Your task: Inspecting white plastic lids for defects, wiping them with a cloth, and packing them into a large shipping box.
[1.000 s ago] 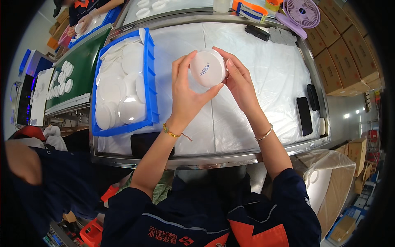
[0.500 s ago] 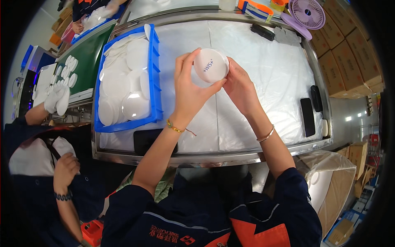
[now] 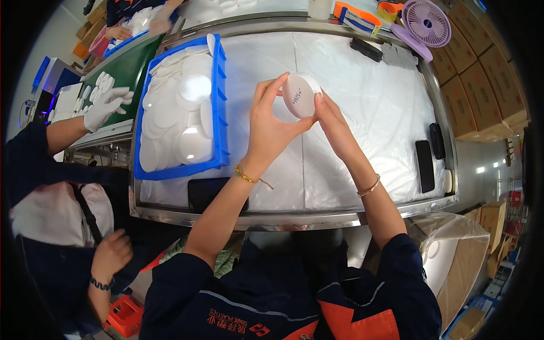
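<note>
A round white plastic lid (image 3: 301,97) with small dark print on its face is held up over the table, tilted so that part of its rim shows. My left hand (image 3: 271,116) grips its left side, thumb beneath and fingers at the upper edge. On the other side, my right hand (image 3: 334,122) closes on the lid's right edge with thumb and fingers. To the left stands a blue crate (image 3: 221,107) heaped with white round lids (image 3: 164,122).
A plastic-covered table (image 3: 362,113) with a metal rim lies beneath. Phones (image 3: 424,166) (image 3: 212,194), a black case (image 3: 366,50), tape rolls (image 3: 387,10) and a purple fan (image 3: 426,22) rest around it. A co-worker's gloved hand (image 3: 106,109) is near a green conveyor (image 3: 133,76); boxes (image 3: 473,96) are stacked right.
The lid has turned in my hands, showing more of its rim, and sits slightly right and lower in view. The co-worker's gloved hand has moved right, without the lid it held.
</note>
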`<state>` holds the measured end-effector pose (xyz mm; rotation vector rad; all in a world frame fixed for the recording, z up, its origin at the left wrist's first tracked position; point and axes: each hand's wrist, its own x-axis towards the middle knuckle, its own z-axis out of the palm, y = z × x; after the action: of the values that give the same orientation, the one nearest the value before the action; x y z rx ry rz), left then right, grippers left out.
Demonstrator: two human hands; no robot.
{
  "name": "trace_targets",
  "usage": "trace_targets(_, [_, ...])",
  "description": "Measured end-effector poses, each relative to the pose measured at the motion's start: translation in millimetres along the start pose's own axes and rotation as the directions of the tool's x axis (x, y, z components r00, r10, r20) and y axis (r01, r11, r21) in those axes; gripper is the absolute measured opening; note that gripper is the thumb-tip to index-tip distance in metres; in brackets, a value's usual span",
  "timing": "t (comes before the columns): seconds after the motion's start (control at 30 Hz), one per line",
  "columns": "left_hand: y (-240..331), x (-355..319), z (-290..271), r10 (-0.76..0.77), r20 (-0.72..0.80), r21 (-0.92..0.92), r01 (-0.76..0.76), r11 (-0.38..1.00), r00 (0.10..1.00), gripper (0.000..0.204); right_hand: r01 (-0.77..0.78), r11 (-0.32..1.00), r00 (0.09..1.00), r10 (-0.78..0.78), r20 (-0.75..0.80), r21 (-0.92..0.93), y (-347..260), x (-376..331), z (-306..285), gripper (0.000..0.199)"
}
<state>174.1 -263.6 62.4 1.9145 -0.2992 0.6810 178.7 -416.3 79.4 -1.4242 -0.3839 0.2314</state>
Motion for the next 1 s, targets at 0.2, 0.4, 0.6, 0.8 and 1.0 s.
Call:
trace_targets(0.2, [-6.0, 3.4, -2.7, 0.032, -0.003, 0.033, -0.032, 0.999, 0.999, 0.078, -0.106, 0.988, 0.993, 0.110, 0.031, -0.110, 18.3, 6.9, -12.5, 0.072])
trace_targets(0.4, [-11.5, 3.1, -0.3, 0.101, -0.036, 0.038, -0.100, 0.994, 0.994, 0.079, -0.015, 1.000, 0.999, 0.016, -0.045, 0.024, 30.3, 14.0, -21.7, 0.077])
trace_targets(0.6, [-11.7, 2.7, -5.5, -0.037, 0.016, -0.065, 0.038, 0.997, 0.999, 0.079, -0.179, 0.950, 0.981, 0.191, -0.021, 0.256, 19.5, 18.0, -27.1, 0.063])
trace_targets(0.8, [-4.1, -1.4, -0.7, -0.136, 0.144, -0.081, 0.149, 0.985, 0.980, 0.081, -0.219, 0.833, 0.969, 0.246, 0.015, 0.509, 11.6, 15.5, -21.1, 0.061])
trace_targets(1.0, [-1.6, -1.0, -5.0, -0.037, 0.145, -0.055, 0.045, 0.997, 0.989, 0.082, -0.271, 0.893, 0.956, 0.294, -0.010, 0.360, 8.9, 14.4, -13.8, 0.062])
